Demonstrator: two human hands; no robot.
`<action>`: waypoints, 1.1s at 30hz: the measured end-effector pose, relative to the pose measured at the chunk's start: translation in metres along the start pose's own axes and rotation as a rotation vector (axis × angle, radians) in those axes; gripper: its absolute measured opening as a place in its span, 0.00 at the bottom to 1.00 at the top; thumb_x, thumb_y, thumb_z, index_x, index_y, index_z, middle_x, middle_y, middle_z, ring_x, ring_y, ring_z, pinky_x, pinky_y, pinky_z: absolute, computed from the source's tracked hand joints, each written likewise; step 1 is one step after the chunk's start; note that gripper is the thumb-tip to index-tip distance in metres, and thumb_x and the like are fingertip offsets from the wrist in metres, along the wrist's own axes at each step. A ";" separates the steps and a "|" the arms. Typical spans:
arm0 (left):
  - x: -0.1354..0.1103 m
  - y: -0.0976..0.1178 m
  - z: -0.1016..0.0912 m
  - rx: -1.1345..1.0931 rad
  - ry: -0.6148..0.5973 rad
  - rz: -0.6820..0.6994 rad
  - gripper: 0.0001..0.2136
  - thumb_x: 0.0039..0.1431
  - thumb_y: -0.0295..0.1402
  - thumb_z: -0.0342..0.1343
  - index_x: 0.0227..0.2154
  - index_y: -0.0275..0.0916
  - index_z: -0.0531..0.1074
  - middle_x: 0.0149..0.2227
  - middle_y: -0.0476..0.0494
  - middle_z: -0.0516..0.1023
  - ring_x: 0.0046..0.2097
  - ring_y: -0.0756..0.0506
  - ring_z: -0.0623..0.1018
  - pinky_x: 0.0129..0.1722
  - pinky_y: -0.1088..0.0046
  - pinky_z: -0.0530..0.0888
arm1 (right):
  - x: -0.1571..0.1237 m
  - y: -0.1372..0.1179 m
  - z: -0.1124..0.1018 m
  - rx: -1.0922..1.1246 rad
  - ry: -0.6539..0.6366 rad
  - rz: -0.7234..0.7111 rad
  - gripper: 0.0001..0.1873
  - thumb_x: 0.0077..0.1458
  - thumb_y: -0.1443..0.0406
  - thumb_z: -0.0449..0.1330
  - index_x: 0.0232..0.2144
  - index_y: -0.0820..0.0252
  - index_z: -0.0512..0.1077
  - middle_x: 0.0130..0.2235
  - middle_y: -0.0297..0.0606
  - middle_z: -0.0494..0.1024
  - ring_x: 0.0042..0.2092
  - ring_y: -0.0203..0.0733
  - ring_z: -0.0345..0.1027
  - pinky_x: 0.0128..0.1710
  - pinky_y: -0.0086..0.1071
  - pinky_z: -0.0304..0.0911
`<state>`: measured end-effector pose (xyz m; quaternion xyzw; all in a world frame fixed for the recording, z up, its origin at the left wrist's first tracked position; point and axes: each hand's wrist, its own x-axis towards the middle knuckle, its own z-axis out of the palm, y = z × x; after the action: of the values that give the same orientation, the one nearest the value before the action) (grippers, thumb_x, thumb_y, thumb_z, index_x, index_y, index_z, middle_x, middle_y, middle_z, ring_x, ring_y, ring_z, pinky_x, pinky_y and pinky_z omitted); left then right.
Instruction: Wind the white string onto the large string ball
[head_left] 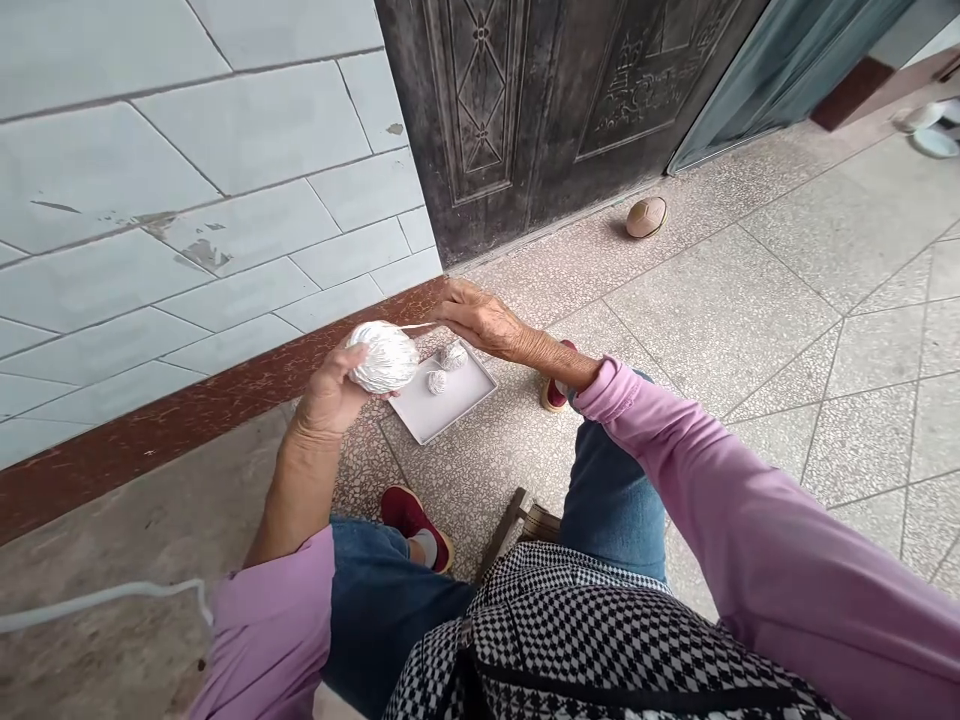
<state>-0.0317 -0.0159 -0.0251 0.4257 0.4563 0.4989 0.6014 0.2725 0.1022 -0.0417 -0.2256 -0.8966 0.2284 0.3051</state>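
Observation:
My left hand [334, 392] is wrapped round a large ball of white yarn [384, 357], its thumb over the near side. From the ball a short strand of yarn [420, 326] runs taut to my right hand [480, 318], which pinches it between closed fingers. Beneath both hands a pale shallow tray [427, 425] lies on the floor. Inside it sit a small white yarn ball [436, 382] and a somewhat larger one [453, 355], close together.
A dark carved door [555, 110] and a white tiled wall [112, 200] stand ahead. On the speckled floor a brown ball [646, 217] rests near the doorsill. A wooden stool [517, 520] shows between my legs. A pale cord [105, 597] crosses at left.

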 end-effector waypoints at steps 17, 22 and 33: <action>0.000 0.002 0.034 0.101 0.013 -0.143 0.37 0.53 0.66 0.88 0.49 0.39 0.87 0.36 0.40 0.87 0.26 0.41 0.82 0.20 0.68 0.75 | 0.024 -0.055 0.010 0.486 0.035 0.368 0.10 0.83 0.73 0.73 0.44 0.58 0.85 0.50 0.45 0.91 0.56 0.50 0.86 0.63 0.36 0.79; 0.002 -0.001 0.037 0.003 0.002 -0.088 0.37 0.57 0.69 0.85 0.48 0.39 0.88 0.36 0.37 0.87 0.25 0.41 0.79 0.18 0.67 0.70 | 0.032 -0.051 0.009 0.666 0.094 0.429 0.15 0.85 0.74 0.70 0.39 0.60 0.80 0.35 0.36 0.81 0.38 0.39 0.73 0.42 0.28 0.72; -0.005 0.007 0.036 -0.008 0.038 -0.046 0.46 0.47 0.62 0.94 0.60 0.39 0.85 0.57 0.25 0.92 0.48 0.27 0.94 0.36 0.57 0.94 | 0.033 -0.044 0.037 0.813 0.053 0.617 0.17 0.86 0.72 0.71 0.38 0.62 0.79 0.31 0.32 0.82 0.28 0.33 0.74 0.29 0.21 0.71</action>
<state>0.0011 -0.0215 -0.0096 0.4033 0.4753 0.4946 0.6057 0.2129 0.0753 -0.0296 -0.3487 -0.6188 0.6322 0.3094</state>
